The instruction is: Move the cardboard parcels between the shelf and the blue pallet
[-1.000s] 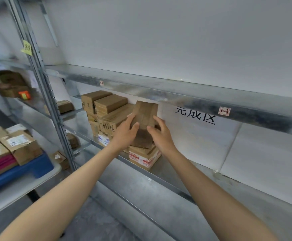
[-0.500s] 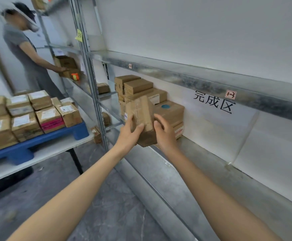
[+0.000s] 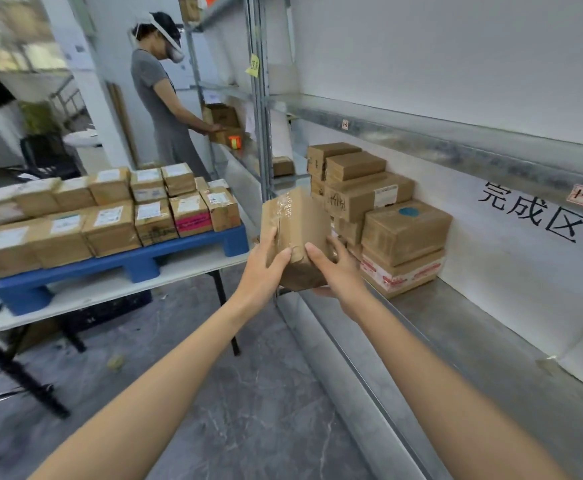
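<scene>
Head view.
- Small taped cardboard parcel (image 3: 293, 237) up in air, just off front edge of metal shelf (image 3: 491, 341), a bit tilted.
- Left hand (image 3: 264, 270) grips parcel's left side, thumb on front.
- Right hand (image 3: 342, 275) holds parcel's right side, fingers curled under bottom.
- Stack of parcels (image 3: 404, 230) sits on shelf, by back wall.
- Blue pallet (image 3: 137, 265) left of shelf, on white table (image 3: 110, 289).
- Labelled parcels (image 3: 110, 216) packed close on pallet.
- Other person (image 3: 158, 91) in grey stands at far end of shelf, hands on box there.
</scene>
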